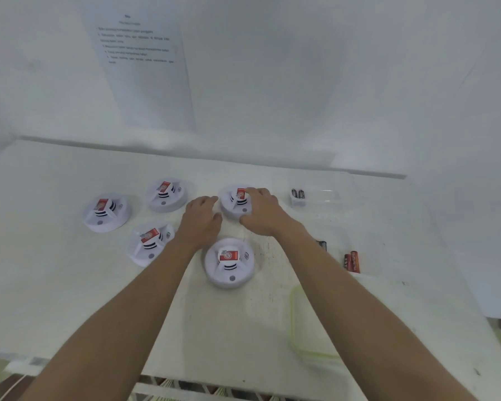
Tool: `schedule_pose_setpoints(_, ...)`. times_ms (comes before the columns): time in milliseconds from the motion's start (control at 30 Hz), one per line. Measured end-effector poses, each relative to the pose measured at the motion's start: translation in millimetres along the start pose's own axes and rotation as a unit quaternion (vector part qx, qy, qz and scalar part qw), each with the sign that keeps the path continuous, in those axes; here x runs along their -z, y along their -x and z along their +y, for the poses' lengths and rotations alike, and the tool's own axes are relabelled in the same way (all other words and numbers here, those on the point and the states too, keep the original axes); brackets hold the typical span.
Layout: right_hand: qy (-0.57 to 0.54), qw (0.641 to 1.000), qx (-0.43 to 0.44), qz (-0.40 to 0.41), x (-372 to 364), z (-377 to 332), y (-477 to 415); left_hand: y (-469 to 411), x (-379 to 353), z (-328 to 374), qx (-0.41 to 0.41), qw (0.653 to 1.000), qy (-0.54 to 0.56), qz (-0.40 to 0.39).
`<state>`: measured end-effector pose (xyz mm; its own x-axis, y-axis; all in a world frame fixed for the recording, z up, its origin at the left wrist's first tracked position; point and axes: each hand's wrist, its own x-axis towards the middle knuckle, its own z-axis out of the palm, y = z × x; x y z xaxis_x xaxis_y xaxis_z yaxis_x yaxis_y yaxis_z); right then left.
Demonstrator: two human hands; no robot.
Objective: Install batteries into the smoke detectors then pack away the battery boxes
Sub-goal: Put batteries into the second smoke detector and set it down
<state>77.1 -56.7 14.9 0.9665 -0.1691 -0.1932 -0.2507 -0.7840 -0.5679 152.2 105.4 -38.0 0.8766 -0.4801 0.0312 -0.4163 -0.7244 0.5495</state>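
The smoke detector (232, 204) in hand sat toward the far edge of the table (70, 299), right of middle. The right hand (262, 214) lay curled over its top and near rim, gripping it. The left hand (203, 217) hovered loose and empty just beside its left rim. It looked a light, stiff plastic shell, smooth enough to slide, best held by the rim. Its red-and-white sticker could not be read. Black batteries (298, 194) stood in a clear box (318, 196) further right. Print on the wall sheet (145, 68) was too blurred.

5 smoke detectors (229, 263) sit on the white table (70, 285); the right hand (262, 214) grips the far right detector (231, 209), left hand (201, 219) just beside it.
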Motion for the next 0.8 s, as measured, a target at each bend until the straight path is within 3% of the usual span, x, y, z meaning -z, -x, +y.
schedule_pose_setpoints(200, 0.084, 0.995, 0.018, -0.053, 3, 8, -40, -11, -9, -10, -0.008, 0.994, -0.113, 0.012)
schedule_pose_setpoints(633, 0.147, 0.986, 0.029, -0.078, 12, 15, -71, -10, -13, -10, -0.006, 0.992, -0.124, 0.033)
schedule_pose_setpoints(800, 0.125, 0.992, 0.02, -0.023, 12, 15, -62, -10, -11, -10, 0.008, 0.996, -0.084, 0.027)
